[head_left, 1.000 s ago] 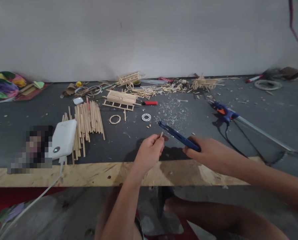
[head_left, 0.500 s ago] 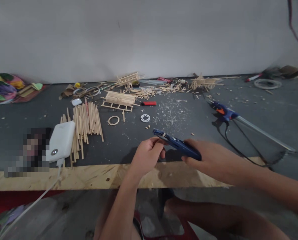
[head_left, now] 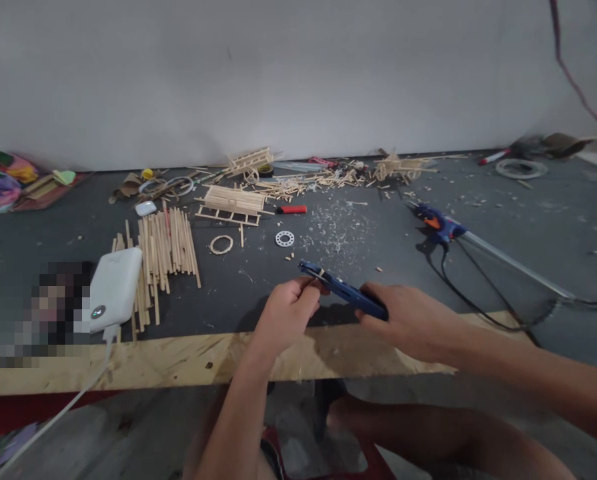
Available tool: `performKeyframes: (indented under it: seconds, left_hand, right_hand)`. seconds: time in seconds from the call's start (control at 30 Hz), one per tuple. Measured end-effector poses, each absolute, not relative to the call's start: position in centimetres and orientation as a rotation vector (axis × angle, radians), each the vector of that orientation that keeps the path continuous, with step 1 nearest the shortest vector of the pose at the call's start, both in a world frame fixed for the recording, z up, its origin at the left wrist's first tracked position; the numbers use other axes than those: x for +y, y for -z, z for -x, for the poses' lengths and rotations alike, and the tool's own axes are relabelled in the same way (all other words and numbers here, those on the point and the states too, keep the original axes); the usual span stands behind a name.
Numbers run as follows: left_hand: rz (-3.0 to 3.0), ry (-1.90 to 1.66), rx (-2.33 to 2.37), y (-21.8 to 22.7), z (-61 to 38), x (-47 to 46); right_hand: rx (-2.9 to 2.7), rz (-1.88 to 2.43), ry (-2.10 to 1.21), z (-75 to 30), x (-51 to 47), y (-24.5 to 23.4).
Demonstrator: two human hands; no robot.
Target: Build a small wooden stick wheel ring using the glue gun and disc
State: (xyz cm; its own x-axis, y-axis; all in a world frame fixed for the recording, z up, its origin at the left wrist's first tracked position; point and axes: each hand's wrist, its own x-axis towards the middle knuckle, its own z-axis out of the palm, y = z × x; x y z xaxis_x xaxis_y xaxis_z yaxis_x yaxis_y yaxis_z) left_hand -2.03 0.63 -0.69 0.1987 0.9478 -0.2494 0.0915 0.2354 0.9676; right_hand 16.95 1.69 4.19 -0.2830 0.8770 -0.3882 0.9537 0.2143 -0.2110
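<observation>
My right hand [head_left: 403, 313] is closed round the handle of a long blue hand cutter [head_left: 351, 290], which points up and left over the near part of the table. At the cutter's tip my left hand [head_left: 291, 307] is closed in a pinch. A small pale bit of wooden stick [head_left: 321, 273] shows at the jaws just above those fingers; the rest of it is hidden. Beyond the hands lie a white ring with holes [head_left: 285, 239], a ring made of wood pieces [head_left: 221, 245] and a few short cut bits [head_left: 289, 257].
Left of the hands are wooden sticks [head_left: 171, 243] and a white power bank [head_left: 115, 287] with a cable. A small wooden cart model [head_left: 233, 200] and a red-handled tool [head_left: 293, 209] lie farther back. A blue glue gun [head_left: 438, 223] with its cord is at the right.
The view has shifted slightly, so everything sits a little farther left. Both hands keep their hold, with the cutter's tip still at the left fingers.
</observation>
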Motion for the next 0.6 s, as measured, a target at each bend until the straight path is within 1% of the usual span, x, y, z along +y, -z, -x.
performKeyframes:
  seconds: [0.23, 0.6]
  left_hand:
    - [-1.083, -0.748, 1.244, 0.9, 1.9, 1.2]
    - [-1.056, -0.689, 1.257, 1.1, 1.6, 1.5]
  right_hand:
    - [2.231, -1.753, 0.727, -17.2, 2.0, -3.2]
    - [2.213, -1.729, 0.882, -17.8, 2.4, -2.7]
